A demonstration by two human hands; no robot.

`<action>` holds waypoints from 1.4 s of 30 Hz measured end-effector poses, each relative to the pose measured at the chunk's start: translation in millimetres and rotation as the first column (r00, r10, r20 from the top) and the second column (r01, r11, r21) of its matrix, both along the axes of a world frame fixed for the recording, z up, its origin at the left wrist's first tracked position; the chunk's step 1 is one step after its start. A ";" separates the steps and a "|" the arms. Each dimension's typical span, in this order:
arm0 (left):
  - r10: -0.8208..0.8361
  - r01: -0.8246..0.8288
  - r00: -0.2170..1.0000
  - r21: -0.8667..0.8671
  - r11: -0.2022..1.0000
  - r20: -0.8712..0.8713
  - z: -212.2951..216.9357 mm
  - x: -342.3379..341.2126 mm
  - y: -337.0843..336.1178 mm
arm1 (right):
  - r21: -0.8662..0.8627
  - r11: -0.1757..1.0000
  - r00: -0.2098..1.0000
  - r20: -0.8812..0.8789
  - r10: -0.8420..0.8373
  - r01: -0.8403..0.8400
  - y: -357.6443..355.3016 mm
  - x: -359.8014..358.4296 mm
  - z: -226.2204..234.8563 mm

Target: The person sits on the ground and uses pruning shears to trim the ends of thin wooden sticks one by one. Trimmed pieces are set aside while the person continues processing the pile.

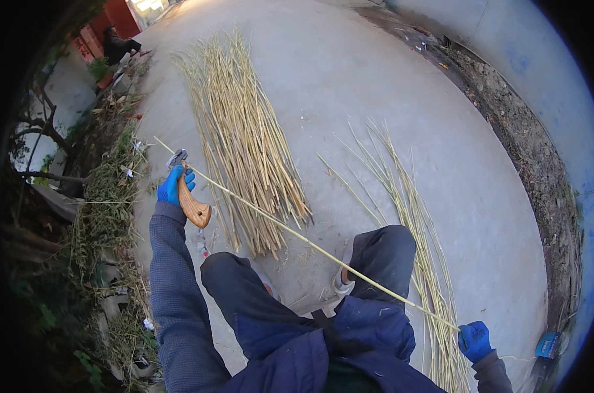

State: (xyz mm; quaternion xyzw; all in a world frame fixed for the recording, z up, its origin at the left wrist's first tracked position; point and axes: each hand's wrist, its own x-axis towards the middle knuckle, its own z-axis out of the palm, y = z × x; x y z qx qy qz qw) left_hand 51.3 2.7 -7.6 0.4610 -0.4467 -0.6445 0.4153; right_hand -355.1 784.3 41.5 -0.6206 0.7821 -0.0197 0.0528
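Blue-gloved left hand (pixel 172 186) partly behind handle (pixel 193 205)

The person's left grip (pixel 171 186) and right grip (pixel 475 340) are wearing bright blue gloves (pixel 165 192). Dark grey-blue, finely textured sleeves (pixel 178 288) are covering the arms. A navy jacket (pixel 280 367) is clothing the torso, dark trousers (pixel 385 252) the legs, and pale shoes (pixel 341 285) are showing below.

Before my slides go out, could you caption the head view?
Long stalk in the right hand, wooden-handled tool in the left hand, stalk pile beyond.
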 end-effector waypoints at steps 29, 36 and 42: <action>-0.235 0.249 0.963 0.096 0.964 -0.133 -1.5 -135.1 111.6 | 0.084 0.977 0.795 0.569 -0.207 0.195 -72.0 46.4 -0.6; -0.438 0.450 0.893 0.259 0.855 -0.106 -2.2 -196.3 189.7 | -0.063 0.973 0.796 0.588 -0.143 0.221 -98.0 62.2 0.8; -0.515 0.505 0.856 0.147 0.851 0.040 23.8 -198.6 147.8 | -0.086 0.992 0.917 0.396 -0.055 0.097 -95.6 71.8 4.6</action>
